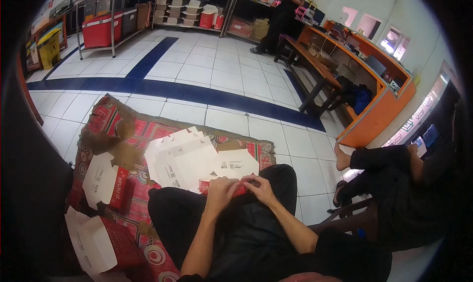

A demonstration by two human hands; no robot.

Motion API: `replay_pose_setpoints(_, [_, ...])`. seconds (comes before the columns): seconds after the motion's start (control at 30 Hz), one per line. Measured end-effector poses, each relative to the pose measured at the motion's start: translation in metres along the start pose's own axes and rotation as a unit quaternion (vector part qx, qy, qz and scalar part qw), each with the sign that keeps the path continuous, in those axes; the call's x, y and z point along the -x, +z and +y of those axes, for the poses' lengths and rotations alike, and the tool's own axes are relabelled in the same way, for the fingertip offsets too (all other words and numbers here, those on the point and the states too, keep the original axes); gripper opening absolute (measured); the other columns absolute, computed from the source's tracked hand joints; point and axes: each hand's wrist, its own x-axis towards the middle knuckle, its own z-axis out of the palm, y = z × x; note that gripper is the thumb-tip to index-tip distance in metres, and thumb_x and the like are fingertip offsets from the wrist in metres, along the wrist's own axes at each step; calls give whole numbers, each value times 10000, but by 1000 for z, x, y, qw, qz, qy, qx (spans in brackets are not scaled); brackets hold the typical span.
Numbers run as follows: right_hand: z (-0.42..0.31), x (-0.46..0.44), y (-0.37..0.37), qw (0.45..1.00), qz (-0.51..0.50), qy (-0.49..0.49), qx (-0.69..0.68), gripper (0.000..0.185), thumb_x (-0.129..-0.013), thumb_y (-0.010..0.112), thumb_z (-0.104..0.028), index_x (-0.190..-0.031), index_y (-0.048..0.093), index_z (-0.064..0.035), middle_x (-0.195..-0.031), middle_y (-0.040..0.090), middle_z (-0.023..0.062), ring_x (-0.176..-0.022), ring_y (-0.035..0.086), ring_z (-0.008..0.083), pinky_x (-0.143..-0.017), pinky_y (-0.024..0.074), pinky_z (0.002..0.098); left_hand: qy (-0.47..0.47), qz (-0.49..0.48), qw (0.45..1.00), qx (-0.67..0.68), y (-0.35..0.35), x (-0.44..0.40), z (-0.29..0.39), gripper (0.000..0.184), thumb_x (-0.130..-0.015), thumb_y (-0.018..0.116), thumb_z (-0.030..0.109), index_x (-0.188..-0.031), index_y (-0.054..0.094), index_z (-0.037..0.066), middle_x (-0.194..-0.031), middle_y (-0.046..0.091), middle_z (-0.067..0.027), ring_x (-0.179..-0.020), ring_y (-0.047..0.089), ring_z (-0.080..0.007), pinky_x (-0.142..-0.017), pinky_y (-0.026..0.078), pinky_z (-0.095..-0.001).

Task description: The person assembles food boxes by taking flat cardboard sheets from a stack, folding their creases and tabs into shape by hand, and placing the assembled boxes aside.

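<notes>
Low over my lap, my left hand (221, 192) grips the near left part of a red and white cardboard food box (237, 162), partly folded. My right hand (260, 190) pinches its red edge towards the right corner, close to the left hand. The box's white lid flap, with small black print, stands away from me. Beyond my left knee lie flat white box blanks (180, 156), overlapping on the mat. Two folded red and white boxes stand at my left: one box (104, 183) with its lid up, and a nearer open box (101, 242).
I sit on a worn red patterned mat (143, 122) over white tiles. A seated person (394, 183) is close on my right. Another person (283, 18) stands near an orange counter (379, 102) and a bench (315, 70). Shelves with stacked boxes (185, 11) and a red cooler (101, 29) are at the back.
</notes>
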Motion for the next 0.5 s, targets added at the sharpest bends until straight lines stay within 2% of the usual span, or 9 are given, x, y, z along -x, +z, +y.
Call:
replay_pose_setpoints(0.13, [1, -2, -1, 1000, -10, -11, -18, 289, -1039, 789, -138, -1297, 777, -9, -1100, 806, 37, -861, 704, 68, -763, 558, 239, 11, -7, 1000, -3, -7, -3, 9, 188, -988, 765, 194, -1108, 837, 69, -922, 763, -160, -877, 708, -369, -812, 509, -484])
replay_pose_setpoints(0.27, [0, 3, -2, 1000, -12, -5, 18, 279, -1040, 784, -133, -1289, 784, -8, -1149, 797, 50, -1033, 722, 108, -913, 578, 277, 8, -13, 1000, -12, 4, 2, -1, 162, -988, 777, 213, -1069, 836, 85, -915, 751, -120, -891, 702, -339, -826, 482, -477])
replay_pose_setpoints(0.33, [3, 1, -6, 997, -25, -35, 68, 283, -1032, 793, -128, -1293, 789, -19, -1173, 792, 45, -1078, 716, 123, -992, 562, 288, 15, 5, 1000, -2, 9, -9, 2, 160, -981, 784, 213, -1067, 837, 90, -899, 742, -112, -882, 699, -338, -822, 478, -480])
replay_pose_setpoints(0.5, [13, 1, -2, 999, -42, -10, 29, 261, -1027, 795, -120, -1271, 800, -28, -1116, 791, 43, -978, 709, 95, -885, 569, 268, 9, -9, 1000, -23, 6, 4, -5, 146, -979, 780, 214, -1057, 819, 96, -933, 751, -96, -923, 699, -318, -848, 485, -471])
